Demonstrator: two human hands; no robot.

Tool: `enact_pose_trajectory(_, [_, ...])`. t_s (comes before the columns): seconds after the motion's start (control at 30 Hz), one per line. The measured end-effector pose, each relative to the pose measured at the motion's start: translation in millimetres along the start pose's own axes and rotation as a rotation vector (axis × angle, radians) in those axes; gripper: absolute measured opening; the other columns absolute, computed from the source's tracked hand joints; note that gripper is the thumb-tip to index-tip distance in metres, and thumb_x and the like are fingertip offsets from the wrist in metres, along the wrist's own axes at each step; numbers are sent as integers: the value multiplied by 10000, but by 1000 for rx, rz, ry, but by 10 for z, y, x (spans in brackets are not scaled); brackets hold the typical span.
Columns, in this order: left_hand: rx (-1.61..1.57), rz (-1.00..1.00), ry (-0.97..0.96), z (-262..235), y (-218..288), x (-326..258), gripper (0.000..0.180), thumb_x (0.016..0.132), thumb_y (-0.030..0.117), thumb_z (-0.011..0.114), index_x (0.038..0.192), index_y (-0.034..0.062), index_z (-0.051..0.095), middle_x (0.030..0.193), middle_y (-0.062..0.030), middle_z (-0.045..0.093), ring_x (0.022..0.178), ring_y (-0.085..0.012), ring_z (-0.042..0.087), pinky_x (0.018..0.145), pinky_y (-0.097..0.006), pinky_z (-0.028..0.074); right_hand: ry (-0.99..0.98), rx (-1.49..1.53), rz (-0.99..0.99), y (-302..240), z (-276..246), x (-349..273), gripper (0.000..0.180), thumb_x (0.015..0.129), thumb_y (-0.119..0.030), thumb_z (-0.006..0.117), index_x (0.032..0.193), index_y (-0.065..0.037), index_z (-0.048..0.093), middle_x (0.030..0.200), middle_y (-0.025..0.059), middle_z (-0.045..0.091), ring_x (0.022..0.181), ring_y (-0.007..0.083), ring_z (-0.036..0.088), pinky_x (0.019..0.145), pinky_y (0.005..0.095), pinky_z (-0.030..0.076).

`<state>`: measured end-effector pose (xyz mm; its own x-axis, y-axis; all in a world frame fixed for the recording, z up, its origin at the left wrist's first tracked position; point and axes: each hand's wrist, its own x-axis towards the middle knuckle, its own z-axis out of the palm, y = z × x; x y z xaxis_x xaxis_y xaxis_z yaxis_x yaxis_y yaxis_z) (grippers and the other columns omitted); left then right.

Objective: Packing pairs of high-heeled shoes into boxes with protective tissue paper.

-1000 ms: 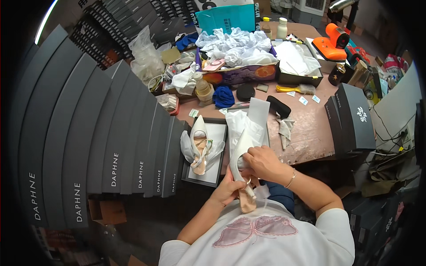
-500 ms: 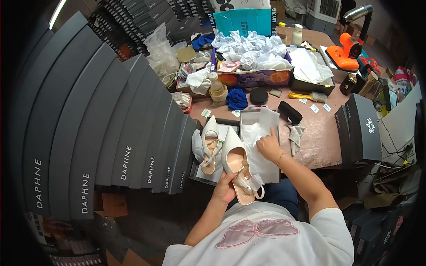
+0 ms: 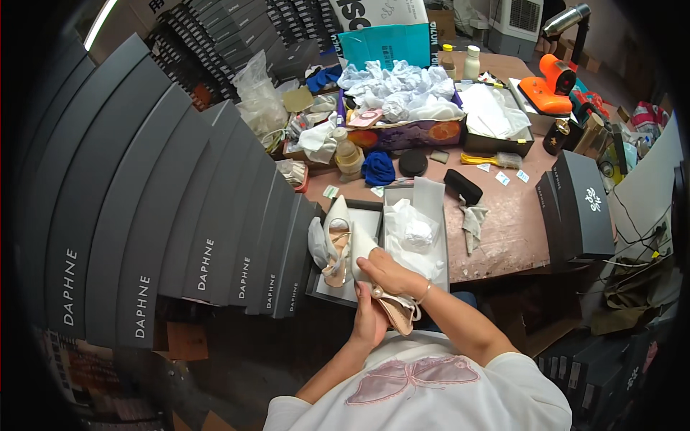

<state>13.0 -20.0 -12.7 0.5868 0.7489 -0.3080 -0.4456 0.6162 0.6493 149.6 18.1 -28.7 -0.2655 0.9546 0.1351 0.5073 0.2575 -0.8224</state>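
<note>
Gripping 1 shoe (image 3: 363,248) over the left box (image 3: 365,215), the left hand (image 3: 369,317) and right hand (image 3: 387,273) close their fingers on it; the right has come back from the right box (image 3: 445,237), so 2 hands now handle it. Beyond lies a paper wad (image 3: 419,233).

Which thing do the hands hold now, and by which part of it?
A white shoe: the left hand holds its middle from the side; the right hand covers its front part, grip unclear.
</note>
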Motion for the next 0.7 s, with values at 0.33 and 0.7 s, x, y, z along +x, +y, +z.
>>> enact_pose_trajectory(0.33, [259, 55, 158, -254, 426, 371, 370, 1015, 308, 428, 1315, 103, 364, 1022, -96, 586, 914, -199, 616, 766, -346, 536, -125, -58, 88, -439, 175, -272, 617, 970, -499, 375, 956, 73, 603, 921, 292, 571, 1021, 452, 491, 1031, 573, 271])
enact_pose_trajectory(0.7, [177, -44, -31, -266, 438, 312, 463, 1033, 309, 380, 1429, 91, 279, 1209, -158, 548, 1053, -243, 594, 892, -370, 513, -33, 58, 18, -577, -240, -955, 597, 969, -491, 372, 1378, -67, 463, 1515, 248, 204, 1411, 417, 174, 1108, 596, 125])
